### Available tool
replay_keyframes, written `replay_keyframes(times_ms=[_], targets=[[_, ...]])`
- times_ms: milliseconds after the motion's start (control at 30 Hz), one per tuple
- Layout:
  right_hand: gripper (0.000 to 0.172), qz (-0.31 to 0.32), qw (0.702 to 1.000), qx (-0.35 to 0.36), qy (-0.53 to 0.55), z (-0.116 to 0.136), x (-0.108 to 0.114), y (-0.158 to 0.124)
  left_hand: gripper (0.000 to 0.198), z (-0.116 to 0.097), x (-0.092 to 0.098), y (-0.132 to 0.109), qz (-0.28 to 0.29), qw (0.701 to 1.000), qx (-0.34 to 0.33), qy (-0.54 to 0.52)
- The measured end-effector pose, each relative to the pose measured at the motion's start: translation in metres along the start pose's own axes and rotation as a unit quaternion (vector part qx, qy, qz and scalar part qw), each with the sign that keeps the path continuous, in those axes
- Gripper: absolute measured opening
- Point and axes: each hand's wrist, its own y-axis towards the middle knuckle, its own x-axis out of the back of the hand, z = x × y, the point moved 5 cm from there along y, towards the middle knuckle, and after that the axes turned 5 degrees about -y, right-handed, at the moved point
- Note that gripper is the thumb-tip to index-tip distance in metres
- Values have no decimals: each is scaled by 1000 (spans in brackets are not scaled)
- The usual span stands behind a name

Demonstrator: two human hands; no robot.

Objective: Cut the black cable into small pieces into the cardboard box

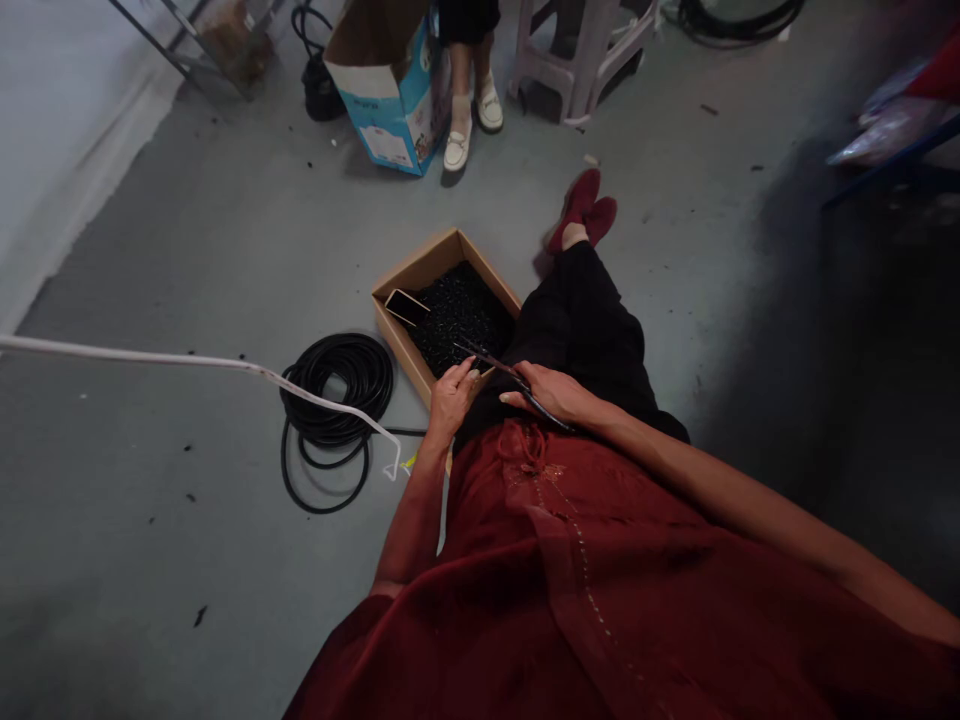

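Note:
My right hand [553,392] is closed around a pair of dark, long-bladed scissors [501,364] above my lap. Their slightly parted tips point left, over the box. My left hand [452,395] is closed at the near edge of an open cardboard box [401,345], fingertips pinched together just below the blades. What they pinch is too small to make out. Many small black pieces [465,315] fill the box, and a small open carton [406,307] sits among them. From a coil of black tubing [337,385] on the floor, one length runs toward my left wrist and disappears behind it.
A white cable [225,362] crosses from the left, above the coil. Farther off stand a blue and white carton [386,120], another person's feet in white shoes [457,145] and a plastic stool [574,75]. Black scraps dot the grey floor [187,560]. More black coil [739,20] lies at the back.

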Motion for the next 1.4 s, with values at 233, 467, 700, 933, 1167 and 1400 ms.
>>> replay_keyframes(times_ms=[233, 467, 700, 933, 1167, 1400], targets=[[55, 8, 1000, 12, 6, 0, -3, 3, 35, -4, -2, -4, 16, 997, -37, 63], [50, 19, 1000, 7, -2, -4, -11, 7, 34, 9, -3, -2, 14, 1000, -11, 20], [60, 57, 997, -48, -23, -12, -19, 16, 39, 34, -9, 3, 9, 999, 49, 11], [66, 90, 991, -91, -30, -14, -23, 27, 40, 44, -12, 12, 26, 995, 87, 47], [68, 105, 988, -100, -54, -11, -26, 34, 40, 62, -12, 13, 16, 992, 124, 28], [65, 103, 988, -85, -78, -10, -30, 38, 38, 73, -13, 12, 12, 990, 138, -15]])
